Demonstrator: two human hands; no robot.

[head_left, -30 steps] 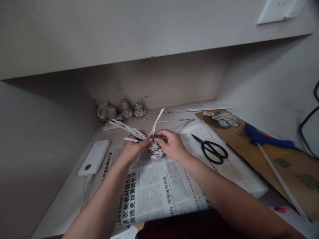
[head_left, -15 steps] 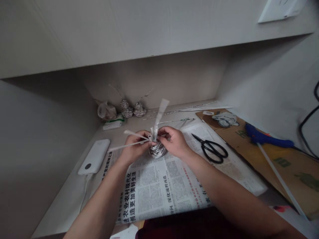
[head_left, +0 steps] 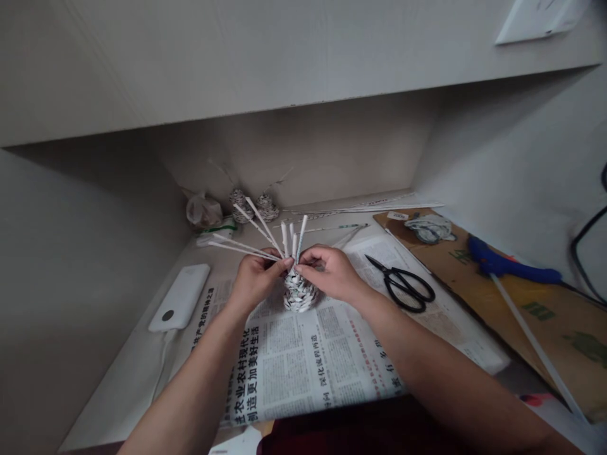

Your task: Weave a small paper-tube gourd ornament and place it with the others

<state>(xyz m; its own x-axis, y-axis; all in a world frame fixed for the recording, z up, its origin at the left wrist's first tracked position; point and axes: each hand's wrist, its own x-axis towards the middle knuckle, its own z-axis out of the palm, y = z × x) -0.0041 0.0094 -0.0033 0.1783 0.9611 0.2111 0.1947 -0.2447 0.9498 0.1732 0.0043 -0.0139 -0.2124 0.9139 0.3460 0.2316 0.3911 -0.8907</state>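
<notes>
A small woven newspaper gourd (head_left: pixel 300 293) stands on the newspaper sheet (head_left: pixel 289 360) in front of me. Several thin rolled paper strips (head_left: pixel 286 239) fan out from its top, some upward and some to the left. My left hand (head_left: pixel 258 273) is closed around the gourd's upper left side, thumb and fingers pinching at the base of the strips. On the right, my right hand (head_left: pixel 332 270) grips the top of the gourd with thumb and bent fingers. The fingertips partly hide the gourd's neck.
Black scissors (head_left: pixel 403 284) lie on the newspaper at the right. Beyond them is cardboard (head_left: pixel 535 316) with a blue glue gun (head_left: pixel 515 262). A white power bank (head_left: pixel 180 298) with a cable lies left. Two woven gourds (head_left: pixel 266 207) and a plastic bag (head_left: pixel 203 210) stand at the back.
The gourd has turned and tilted between my hands, so more of its body shows. Its strips, blurred before, now stand still and spread upward and left.
</notes>
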